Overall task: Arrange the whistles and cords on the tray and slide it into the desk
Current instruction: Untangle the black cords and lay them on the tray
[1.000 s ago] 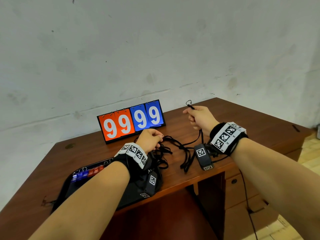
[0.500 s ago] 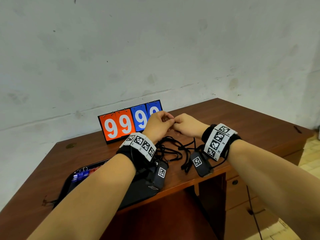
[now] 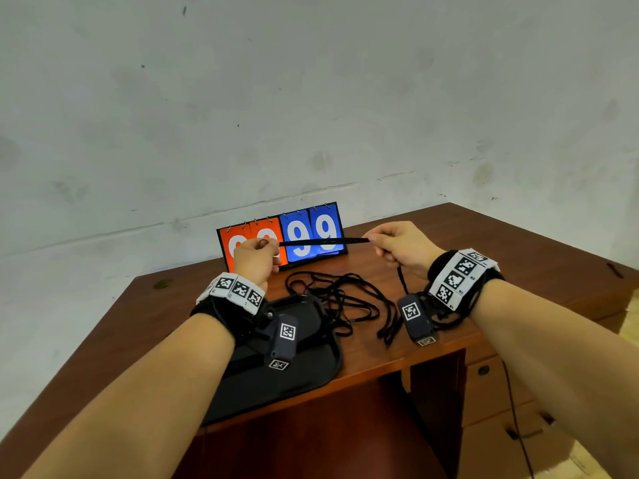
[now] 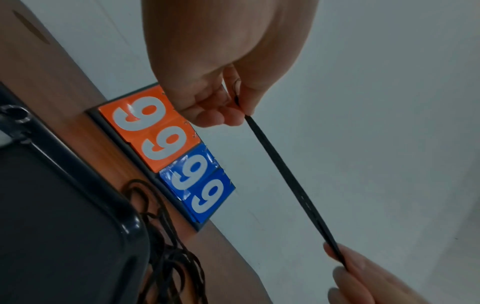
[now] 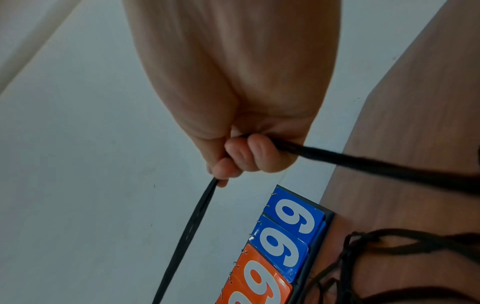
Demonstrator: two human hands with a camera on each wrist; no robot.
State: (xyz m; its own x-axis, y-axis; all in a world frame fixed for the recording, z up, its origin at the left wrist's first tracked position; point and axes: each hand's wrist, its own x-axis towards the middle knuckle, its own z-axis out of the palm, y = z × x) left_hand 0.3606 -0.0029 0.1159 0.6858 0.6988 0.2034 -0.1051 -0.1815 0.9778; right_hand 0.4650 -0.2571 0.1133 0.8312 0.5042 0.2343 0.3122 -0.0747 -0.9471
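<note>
With the black tray (image 3: 311, 371) lying at the desk's (image 3: 539, 243) near-left edge, one cord (image 3: 323, 241) is pinched taut between the left hand (image 3: 256, 259) and right hand (image 3: 403, 248), apparently for straightening; laying it on the tray, clear of the tangled cords (image 3: 345, 299), is judged next.

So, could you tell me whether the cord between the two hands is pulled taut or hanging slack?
Taut: the cord runs straight from the left hand to the right hand, each pinching it.
</note>
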